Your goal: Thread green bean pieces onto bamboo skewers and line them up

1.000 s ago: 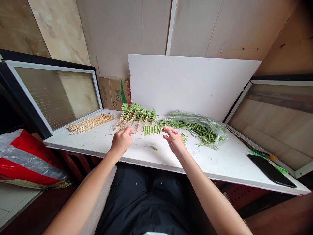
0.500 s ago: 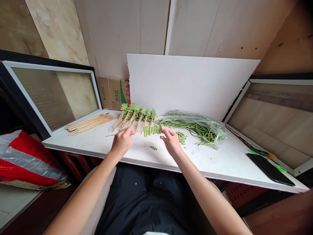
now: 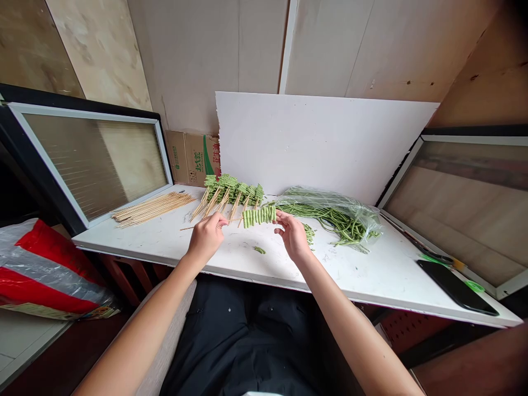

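My left hand (image 3: 207, 236) is closed around a bamboo skewer (image 3: 235, 221), whose bare end sticks out to the left. Cut green bean pieces (image 3: 259, 216) sit side by side on this skewer, held just above the table. At the right end of the row, my right hand (image 3: 292, 234) has its fingertips against or beside the last piece, thumb and fingers apart. A small heap of cut bean pieces (image 3: 309, 234) lies partly hidden behind the right hand. A couple of loose pieces (image 3: 259, 249) rest on the white table (image 3: 235, 258) below the skewer.
Finished bean skewers (image 3: 231, 190) are piled behind my left hand. Bare skewers (image 3: 152, 208) lie at the left. Long beans in a clear plastic bag (image 3: 350, 220) lie at the right. A black phone (image 3: 456, 286) and scissors (image 3: 429, 250) are near the right edge. A cardboard box (image 3: 192, 157) stands behind.
My right hand has shifted slightly to the right, and its fingers have loosened from the end of the bean row. The left hand keeps its grip almost in place.
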Motion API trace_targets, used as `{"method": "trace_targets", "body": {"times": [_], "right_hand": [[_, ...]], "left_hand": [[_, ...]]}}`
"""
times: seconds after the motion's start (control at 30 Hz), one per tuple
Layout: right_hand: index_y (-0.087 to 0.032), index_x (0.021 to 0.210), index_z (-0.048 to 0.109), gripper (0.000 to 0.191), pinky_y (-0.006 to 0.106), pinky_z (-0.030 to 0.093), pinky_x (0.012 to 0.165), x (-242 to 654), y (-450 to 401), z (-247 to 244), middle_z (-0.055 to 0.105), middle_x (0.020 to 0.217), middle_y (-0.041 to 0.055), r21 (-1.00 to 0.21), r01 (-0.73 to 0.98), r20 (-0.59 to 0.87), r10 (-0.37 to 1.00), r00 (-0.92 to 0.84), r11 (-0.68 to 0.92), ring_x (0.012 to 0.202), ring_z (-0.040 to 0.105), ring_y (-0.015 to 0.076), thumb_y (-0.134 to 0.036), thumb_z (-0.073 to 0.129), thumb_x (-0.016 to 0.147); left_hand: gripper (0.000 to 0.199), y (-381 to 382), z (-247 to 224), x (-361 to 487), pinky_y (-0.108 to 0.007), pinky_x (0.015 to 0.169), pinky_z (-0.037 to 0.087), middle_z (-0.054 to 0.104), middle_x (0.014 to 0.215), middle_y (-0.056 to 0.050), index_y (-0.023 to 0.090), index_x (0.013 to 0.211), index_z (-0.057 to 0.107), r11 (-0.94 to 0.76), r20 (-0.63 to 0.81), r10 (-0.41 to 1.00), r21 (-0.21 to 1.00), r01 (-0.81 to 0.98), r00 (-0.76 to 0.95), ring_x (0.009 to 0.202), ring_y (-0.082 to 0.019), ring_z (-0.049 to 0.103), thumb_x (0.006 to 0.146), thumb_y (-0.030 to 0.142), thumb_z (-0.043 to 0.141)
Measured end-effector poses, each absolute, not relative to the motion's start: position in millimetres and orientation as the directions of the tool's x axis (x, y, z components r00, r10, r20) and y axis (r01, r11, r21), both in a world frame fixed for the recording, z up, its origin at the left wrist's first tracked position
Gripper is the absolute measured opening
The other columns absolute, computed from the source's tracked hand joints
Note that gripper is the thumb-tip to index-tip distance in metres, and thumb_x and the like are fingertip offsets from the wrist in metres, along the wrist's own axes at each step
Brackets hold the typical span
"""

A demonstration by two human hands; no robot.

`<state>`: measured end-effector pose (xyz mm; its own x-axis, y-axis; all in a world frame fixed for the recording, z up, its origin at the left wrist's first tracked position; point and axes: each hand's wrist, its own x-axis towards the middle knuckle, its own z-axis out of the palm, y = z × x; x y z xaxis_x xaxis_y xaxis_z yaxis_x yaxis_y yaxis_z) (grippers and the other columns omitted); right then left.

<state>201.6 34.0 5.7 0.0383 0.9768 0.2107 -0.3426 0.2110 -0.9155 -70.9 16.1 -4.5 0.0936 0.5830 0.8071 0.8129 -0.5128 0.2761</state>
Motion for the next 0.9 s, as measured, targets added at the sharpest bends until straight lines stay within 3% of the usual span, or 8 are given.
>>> {"method": "trace_targets", "body": {"times": [0.13, 0.23, 0.33, 0.43, 0.6, 0.9], "right_hand": [[-0.023, 0.101, 0.079, 0.032, 0.032, 0.048, 0.067, 215.7, 43.8, 1.2, 0.078, 0.104, 0.0094, -0.966, -0.173, 0.201, 0.979, -0.023, 0.194, 0.095, 0.067, 0.0249, -0.04, 0.058, 0.084], [-0.02, 0.099, 0.081, 0.03, 0.033, 0.049, 0.071, 219.0, 47.3, -6.8, 0.08, 0.102, 0.0111, -0.955, 0.171, 0.221, 0.967, -0.127, 0.241, 0.092, 0.069, 0.0254, -0.038, 0.06, 0.088], [-0.02, 0.092, 0.085, 0.02, 0.035, 0.049, 0.075, 212.1, 48.1, -24.1, 0.082, 0.099, 0.0129, -0.776, 0.539, 0.232, 0.943, -0.239, 0.328, 0.089, 0.071, 0.0272, -0.034, 0.071, 0.087], [-0.022, 0.089, 0.087, 0.014, 0.034, 0.047, 0.07, 201.8, 48.7, -44.0, 0.082, 0.092, 0.0118, -0.609, 0.72, 0.172, 0.941, -0.291, 0.334, 0.08, 0.072, 0.027, -0.033, 0.08, 0.084], [-0.026, 0.091, 0.088, 0.01, 0.032, 0.044, 0.066, 193.8, 50.4, -57.8, 0.082, 0.092, 0.0086, -0.532, 0.794, 0.152, 0.956, -0.251, 0.293, 0.082, 0.072, 0.0267, -0.025, 0.08, 0.085], [-0.024, 0.096, 0.085, 0.014, 0.03, 0.046, 0.069, 198.4, 54.3, -58.3, 0.082, 0.091, 0.0073, -0.622, 0.737, 0.145, 0.964, -0.224, 0.265, 0.082, 0.072, 0.0246, -0.023, 0.083, 0.082]], "left_hand": [[0.022, 18.8, -6.4, -73.8, -0.03, 0.074, 0.056, 0.079, 0.087, -0.004, 0.022, 0.087, 0.064, -0.486, 0.797, 0.597, 0.272, 0.831, 0.088, 0.082, -0.022, 0.075, 0.09, 0.006, 0.05], [0.021, 20.3, -7.6, -75.9, -0.031, 0.073, 0.056, 0.079, 0.088, -0.005, 0.022, 0.088, 0.065, -0.48, 0.799, 0.595, 0.268, 0.835, 0.085, 0.082, -0.023, 0.075, 0.09, 0.006, 0.05], [0.022, 21.6, -9.0, -77.1, -0.031, 0.073, 0.056, 0.079, 0.088, -0.005, 0.022, 0.088, 0.065, -0.474, 0.795, 0.6, 0.266, 0.839, 0.087, 0.082, -0.023, 0.075, 0.09, 0.006, 0.05], [0.022, 22.8, -10.2, -77.5, -0.031, 0.073, 0.056, 0.079, 0.089, -0.005, 0.022, 0.089, 0.065, -0.473, 0.794, 0.602, 0.265, 0.84, 0.088, 0.083, -0.023, 0.075, 0.089, 0.006, 0.05], [0.022, 24.2, -10.8, -78.0, -0.03, 0.074, 0.056, 0.079, 0.09, -0.004, 0.022, 0.088, 0.064, -0.469, 0.796, 0.599, 0.257, 0.845, 0.09, 0.085, -0.022, 0.076, 0.089, 0.006, 0.05], [0.021, 23.2, -9.6, -78.5, -0.03, 0.073, 0.056, 0.08, 0.09, -0.005, 0.022, 0.088, 0.064, -0.462, 0.781, 0.617, 0.257, 0.849, 0.1, 0.085, -0.023, 0.076, 0.091, 0.007, 0.049]]}}
